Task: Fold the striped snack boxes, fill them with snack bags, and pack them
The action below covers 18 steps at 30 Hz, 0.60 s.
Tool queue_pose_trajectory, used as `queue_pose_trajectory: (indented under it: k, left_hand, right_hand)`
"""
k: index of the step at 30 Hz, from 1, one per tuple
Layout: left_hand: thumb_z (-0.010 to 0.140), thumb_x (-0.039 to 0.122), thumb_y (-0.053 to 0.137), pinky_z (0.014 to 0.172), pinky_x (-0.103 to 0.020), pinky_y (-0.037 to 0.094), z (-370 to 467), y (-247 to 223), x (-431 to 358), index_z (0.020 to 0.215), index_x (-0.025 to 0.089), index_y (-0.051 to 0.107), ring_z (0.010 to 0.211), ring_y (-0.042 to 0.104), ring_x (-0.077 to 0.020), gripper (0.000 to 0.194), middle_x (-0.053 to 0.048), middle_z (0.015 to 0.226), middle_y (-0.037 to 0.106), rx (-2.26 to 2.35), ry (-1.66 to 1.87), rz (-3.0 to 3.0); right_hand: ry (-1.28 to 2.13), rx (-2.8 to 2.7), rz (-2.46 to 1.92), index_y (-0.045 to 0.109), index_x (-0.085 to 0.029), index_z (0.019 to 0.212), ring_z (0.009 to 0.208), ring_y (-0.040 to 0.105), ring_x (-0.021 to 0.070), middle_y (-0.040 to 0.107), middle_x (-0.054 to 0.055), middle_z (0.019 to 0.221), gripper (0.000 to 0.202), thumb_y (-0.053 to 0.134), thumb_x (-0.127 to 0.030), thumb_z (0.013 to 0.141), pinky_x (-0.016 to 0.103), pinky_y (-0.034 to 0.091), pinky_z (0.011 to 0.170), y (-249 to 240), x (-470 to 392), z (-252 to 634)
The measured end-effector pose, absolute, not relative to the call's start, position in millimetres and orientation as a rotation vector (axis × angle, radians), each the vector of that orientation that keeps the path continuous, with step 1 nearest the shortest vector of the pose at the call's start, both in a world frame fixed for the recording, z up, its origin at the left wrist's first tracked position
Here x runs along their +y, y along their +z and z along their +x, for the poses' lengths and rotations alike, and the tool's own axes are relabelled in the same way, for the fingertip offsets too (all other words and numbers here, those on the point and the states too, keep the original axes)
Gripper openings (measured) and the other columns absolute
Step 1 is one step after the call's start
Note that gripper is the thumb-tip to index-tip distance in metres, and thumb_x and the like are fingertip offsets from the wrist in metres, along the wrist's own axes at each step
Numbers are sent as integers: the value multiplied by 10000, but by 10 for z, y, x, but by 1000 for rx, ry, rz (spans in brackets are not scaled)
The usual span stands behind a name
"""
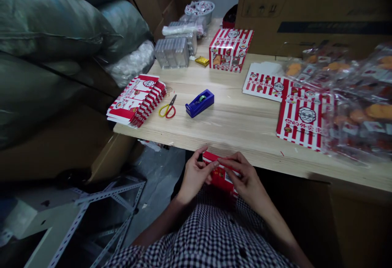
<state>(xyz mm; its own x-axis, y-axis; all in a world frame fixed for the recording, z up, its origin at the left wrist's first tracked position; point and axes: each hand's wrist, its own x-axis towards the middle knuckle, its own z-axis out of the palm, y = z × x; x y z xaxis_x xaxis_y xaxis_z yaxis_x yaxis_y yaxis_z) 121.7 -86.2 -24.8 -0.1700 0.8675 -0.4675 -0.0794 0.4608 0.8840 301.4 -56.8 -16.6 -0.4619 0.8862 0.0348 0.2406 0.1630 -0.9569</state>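
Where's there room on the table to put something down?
Bare wood shows between the blue tape dispenser and the flat striped cartons at right, and just in front of the dispenser. Crowded: the right end, heaped with clear plastic packs.

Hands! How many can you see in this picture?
2: the left hand and the right hand, both on the red carton in front of the table. No others show.

Left hand [196, 174] and right hand [246, 176] nearly meet, both curled inward.

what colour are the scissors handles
The scissors have one yellow and one red handle, shown best in the head view.
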Motion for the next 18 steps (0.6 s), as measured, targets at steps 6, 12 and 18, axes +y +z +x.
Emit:
queue_pose_trajectory:
  k: [6,12,18]
  left_hand:
    - [714,424,840,776,-298,506,879,-38,-684,1072,193,747,845,645,-189,436,-45,890,700,1500,823,1497]
    - [894,217,676,877,-382,510,800,631,-706,1212,244,694,994,613,-209,319,-73,1081,721,1181,1091,2059]
    - [923,142,600,893,-354,543,845,347,-701,1338,295,624,1051,610,-218,443,-48,1180,736,1203,1351,2609]
  right_hand:
    - [1378,-1632,-1016,746,-291,1030,984,652,195,677,35,996,151,685,-232,905,348,526,872,31,-523,3113]
    - [1238,-1109,-1030,639,-300,1243,1252,607,228,693,53,1267,509,824,-208,777,411,407,1144,279,-574,3424]
    - [1603,-837,-1046,576,-300,1349,1242,622,270,631,95,1377,496,393,-596,996,506,534,1013,234,-714,3515]
